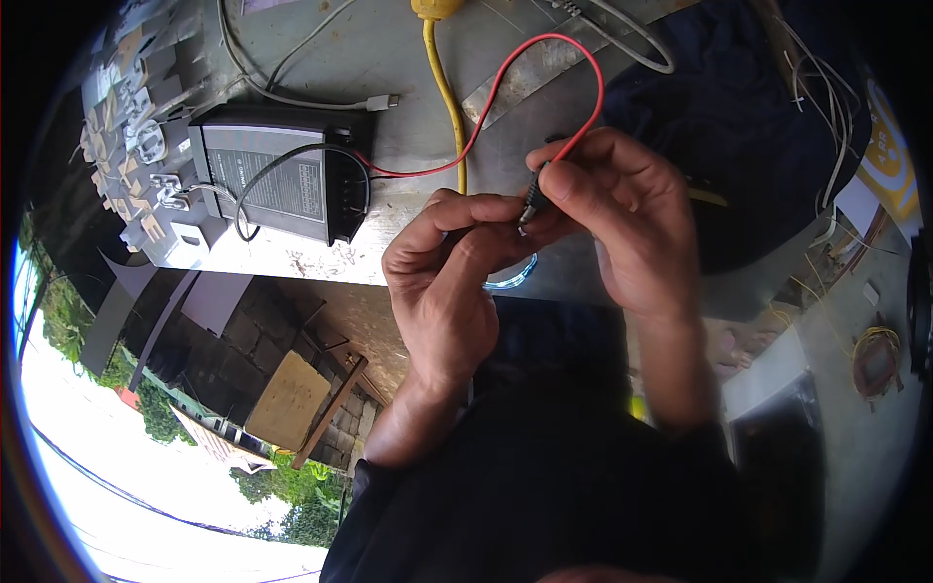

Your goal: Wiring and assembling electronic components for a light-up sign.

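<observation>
A black plug (535,190) with a ribbed sleeve and a small metal end is held between my two hands above the table edge. My right hand (632,214) pinches its upper part between thumb and fingers, where a red wire (549,37) comes out. My left hand (442,277) is closed, its fingertips meeting around the metal end of the plug; whether it holds anything else is hidden. The red wire loops back to a black box-shaped power supply (277,175) lying on the table at left. A black wire (255,180) curves over that box.
A yellow cable (444,83) and a grey cable with a plug (381,101) lie across the metal tabletop (408,126). Cut pieces (146,141) crowd the left end. Dark cloth (700,107) covers the right. A shiny bluish ring (512,275) shows below my left hand. A wooden stool (290,398) stands lower left.
</observation>
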Available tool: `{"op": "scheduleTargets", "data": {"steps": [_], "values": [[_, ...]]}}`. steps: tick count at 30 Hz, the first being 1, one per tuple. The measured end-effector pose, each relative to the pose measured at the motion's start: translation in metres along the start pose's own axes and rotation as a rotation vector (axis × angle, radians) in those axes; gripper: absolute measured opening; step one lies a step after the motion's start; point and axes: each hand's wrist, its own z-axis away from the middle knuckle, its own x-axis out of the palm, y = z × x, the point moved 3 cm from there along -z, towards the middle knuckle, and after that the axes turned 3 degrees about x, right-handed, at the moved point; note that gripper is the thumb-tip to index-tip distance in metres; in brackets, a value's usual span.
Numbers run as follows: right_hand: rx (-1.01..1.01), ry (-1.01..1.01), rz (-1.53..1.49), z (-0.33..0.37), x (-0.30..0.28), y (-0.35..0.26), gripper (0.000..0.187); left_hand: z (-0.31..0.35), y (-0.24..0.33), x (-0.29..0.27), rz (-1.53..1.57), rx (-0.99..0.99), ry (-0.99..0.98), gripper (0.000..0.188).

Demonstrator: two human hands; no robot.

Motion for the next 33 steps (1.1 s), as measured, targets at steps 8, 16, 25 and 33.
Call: {"op": "scheduleTargets", "data": {"steps": [8,16,25,33], "values": [[-0.015,-0.041,-0.021,-0.002,-0.002,0.001,0.011,-0.002,0.004,0.003,0.027,0.023,-0.014,0.018],[0.006,0.031,0.004,0.001,-0.003,-0.007,0.013,-0.001,0.007,0.009,0.063,0.014,0.029,0.02],[-0.202,0.343,0.724,0.013,-0.03,-0.037,0.021,0.022,0.022,0.012,-0.158,0.027,0.064,0.02],[-0.659,0.181,1.225,0.085,0.006,-0.085,0.029,0.067,0.043,0.038,-0.084,0.04,-0.046,0.013]]}}
